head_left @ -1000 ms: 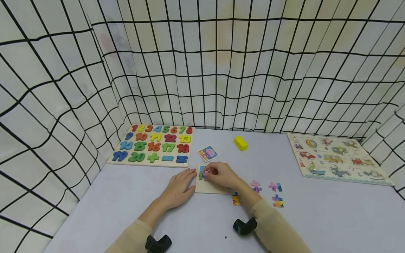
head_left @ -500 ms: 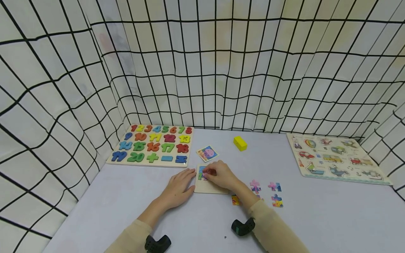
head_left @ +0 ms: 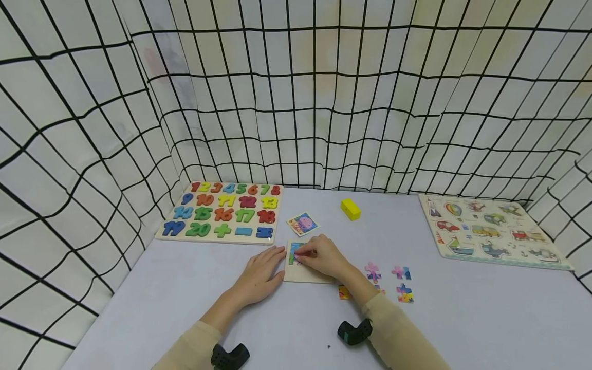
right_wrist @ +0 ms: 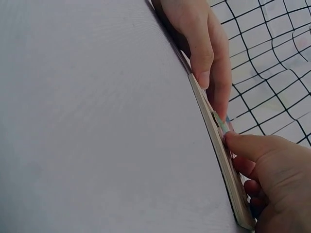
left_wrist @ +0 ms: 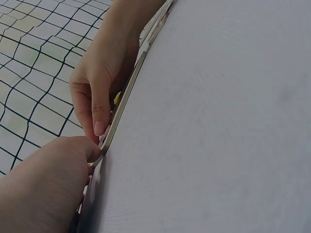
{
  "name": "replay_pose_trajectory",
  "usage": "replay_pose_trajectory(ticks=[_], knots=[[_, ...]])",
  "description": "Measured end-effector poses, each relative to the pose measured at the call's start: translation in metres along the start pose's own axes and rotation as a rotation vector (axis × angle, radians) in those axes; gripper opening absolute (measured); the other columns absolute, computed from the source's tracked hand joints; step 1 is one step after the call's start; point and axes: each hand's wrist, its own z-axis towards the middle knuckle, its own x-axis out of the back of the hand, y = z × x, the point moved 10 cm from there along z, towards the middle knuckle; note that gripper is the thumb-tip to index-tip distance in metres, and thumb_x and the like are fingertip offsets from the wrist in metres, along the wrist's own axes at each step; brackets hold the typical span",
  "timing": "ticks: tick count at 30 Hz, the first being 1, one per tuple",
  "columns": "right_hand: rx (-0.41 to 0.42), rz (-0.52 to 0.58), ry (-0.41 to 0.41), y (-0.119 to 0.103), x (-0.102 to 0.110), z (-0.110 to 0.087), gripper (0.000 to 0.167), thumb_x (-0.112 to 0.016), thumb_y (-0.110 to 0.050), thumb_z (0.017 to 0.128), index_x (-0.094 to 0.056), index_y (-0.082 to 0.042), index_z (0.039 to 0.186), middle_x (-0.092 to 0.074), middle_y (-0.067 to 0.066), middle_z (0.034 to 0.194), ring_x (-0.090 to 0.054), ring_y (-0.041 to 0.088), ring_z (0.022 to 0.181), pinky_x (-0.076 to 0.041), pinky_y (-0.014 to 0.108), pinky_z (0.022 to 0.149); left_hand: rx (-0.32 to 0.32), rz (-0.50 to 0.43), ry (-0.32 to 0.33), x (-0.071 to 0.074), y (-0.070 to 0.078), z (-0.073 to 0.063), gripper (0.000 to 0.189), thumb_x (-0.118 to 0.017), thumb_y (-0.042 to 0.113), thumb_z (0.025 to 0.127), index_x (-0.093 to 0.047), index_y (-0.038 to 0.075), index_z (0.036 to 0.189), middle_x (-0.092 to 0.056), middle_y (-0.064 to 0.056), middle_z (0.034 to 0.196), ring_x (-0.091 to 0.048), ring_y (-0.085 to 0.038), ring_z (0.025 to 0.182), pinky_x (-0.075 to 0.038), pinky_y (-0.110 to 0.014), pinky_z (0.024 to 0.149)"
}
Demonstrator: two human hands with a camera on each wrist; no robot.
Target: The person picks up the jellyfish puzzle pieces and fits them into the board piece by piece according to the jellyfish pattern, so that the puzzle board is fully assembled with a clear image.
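Observation:
In the head view a small wooden puzzle tray (head_left: 309,276) lies at the middle of the table, with blue and green jigsaw pieces (head_left: 292,251) in its upper left. My right hand (head_left: 327,257) reaches over the tray and pinches a pinkish jigsaw puzzle piece (head_left: 298,261) down at these pieces; fingers hide part of it. My left hand (head_left: 260,275) rests flat, its thumb and fingertips touching the tray's left edge. The right wrist view shows the tray (right_wrist: 214,136) edge-on, with my right thumb (right_wrist: 240,144) against a piece. Loose jigsaw pieces (head_left: 405,293) lie right of the tray, some partly behind my right forearm.
Behind the tray lie a square picture card (head_left: 303,224) and a yellow block (head_left: 351,209). A number puzzle board (head_left: 231,213) stands back left, a vehicle picture board (head_left: 495,234) back right. Black netting (head_left: 296,110) over white sheeting encloses the table's back and sides.
My right fingers have shifted slightly left and down over the tray, with the pinkish piece now lower against the placed pieces. My left hand stays at the tray's edge.

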Motion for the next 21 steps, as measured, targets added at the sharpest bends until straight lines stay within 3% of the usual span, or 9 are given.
replay_pose_trajectory(ticks=[4, 12, 21], knots=[[-0.01, 0.001, -0.007, 0.0021, -0.0003, -0.0008, 0.018, -0.068, -0.024, 0.083, -0.073, -0.017, 0.099, -0.057, -0.013, 0.077, -0.042, 0.009, 0.072, -0.033, 0.023, 0.06, -0.001, 0.003, 0.001, -0.0002, -0.0002, 0.0003, 0.05, -0.051, 0.028, 0.093, -0.041, 0.007, 0.137, -0.034, -0.007, 0.145, -0.023, -0.023, 0.135, -0.022, -0.048, 0.104], [0.061, -0.049, -0.017, -0.0042, -0.0017, -0.0035, 0.019, -0.066, -0.021, 0.084, -0.072, -0.022, 0.102, -0.051, -0.011, 0.075, -0.036, 0.011, 0.071, -0.026, 0.025, 0.06, 0.004, -0.002, 0.006, 0.0001, -0.0004, 0.0005, 0.049, -0.051, 0.027, 0.093, -0.042, 0.008, 0.137, -0.035, -0.007, 0.144, -0.024, -0.023, 0.135, -0.022, -0.048, 0.104], [0.046, -0.099, -0.029, -0.0071, -0.0017, -0.0029, 0.018, -0.065, -0.023, 0.085, -0.072, -0.025, 0.102, -0.047, -0.012, 0.072, -0.037, 0.01, 0.069, -0.026, 0.024, 0.059, 0.013, -0.009, -0.001, 0.0003, -0.0007, 0.0006, 0.049, -0.052, 0.027, 0.092, -0.042, 0.007, 0.137, -0.034, -0.006, 0.145, -0.023, -0.022, 0.135, -0.021, -0.048, 0.105]])
